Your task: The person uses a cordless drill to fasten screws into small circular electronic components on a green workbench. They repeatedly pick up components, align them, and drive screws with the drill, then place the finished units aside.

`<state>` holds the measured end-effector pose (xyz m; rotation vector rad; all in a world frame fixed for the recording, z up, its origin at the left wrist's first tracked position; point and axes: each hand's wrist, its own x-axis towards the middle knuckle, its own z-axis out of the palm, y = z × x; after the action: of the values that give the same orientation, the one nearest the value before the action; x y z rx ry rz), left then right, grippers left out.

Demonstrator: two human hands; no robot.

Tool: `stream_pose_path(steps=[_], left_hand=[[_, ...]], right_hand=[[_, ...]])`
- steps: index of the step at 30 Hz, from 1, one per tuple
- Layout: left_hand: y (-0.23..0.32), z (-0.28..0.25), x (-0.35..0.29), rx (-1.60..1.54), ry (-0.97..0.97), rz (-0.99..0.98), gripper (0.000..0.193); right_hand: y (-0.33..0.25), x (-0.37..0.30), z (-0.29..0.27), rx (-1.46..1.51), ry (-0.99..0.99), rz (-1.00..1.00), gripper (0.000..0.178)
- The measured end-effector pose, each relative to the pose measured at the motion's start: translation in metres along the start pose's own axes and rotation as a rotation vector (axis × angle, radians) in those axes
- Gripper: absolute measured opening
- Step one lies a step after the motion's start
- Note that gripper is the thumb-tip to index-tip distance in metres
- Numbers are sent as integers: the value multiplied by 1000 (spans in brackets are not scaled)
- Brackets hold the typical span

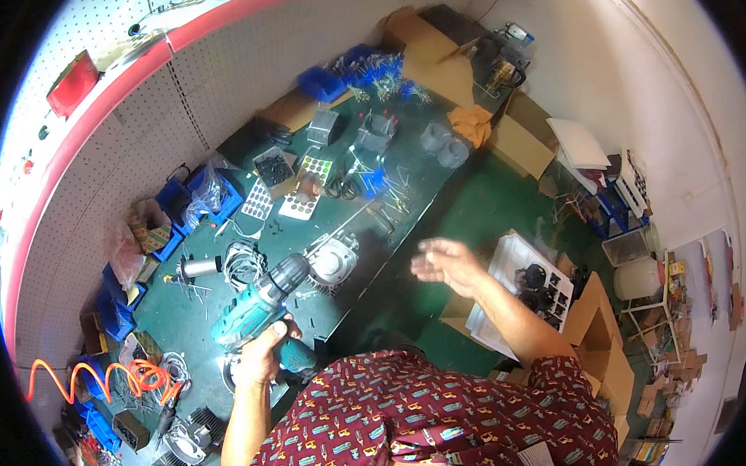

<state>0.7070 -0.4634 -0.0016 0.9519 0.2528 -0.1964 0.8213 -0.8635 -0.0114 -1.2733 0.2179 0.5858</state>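
Note:
My left hand (258, 358) is wrapped around the grip of a teal and black cordless drill (246, 312). The drill's black chuck (289, 272) carries a long thin bit that slants up to the right. Under and beside the bit sits a round silver metal housing (334, 260) on the green bench. My right hand (446, 264) hangs in the air past the bench's edge, slightly blurred, with its fingers stretched out and nothing in them. Just left of the housing lies a coil of grey cable (244, 265).
Blue bins (172, 201) line the pegboard side. Sticker sheets (306, 189), a box of small black parts (273, 169) and scissors (342, 182) lie farther along the bench (431, 173). A white foam tray (497, 282) with black parts stands at right. An orange coiled hose (133, 376) hangs lower left.

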Motion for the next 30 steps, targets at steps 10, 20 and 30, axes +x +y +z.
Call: stream_pose_path(steps=[10,20,30], left_hand=[[-3,13,8,145,222,99,39],[-19,80,16,197,447,128,39],[-48,98,6,135,543,153,35]], right_hand=[[-73,107,45,292,-297,-144,22],[-116,180,46,143,-510,-65,19],[-132,203,56,-120,-661,-63,20]])
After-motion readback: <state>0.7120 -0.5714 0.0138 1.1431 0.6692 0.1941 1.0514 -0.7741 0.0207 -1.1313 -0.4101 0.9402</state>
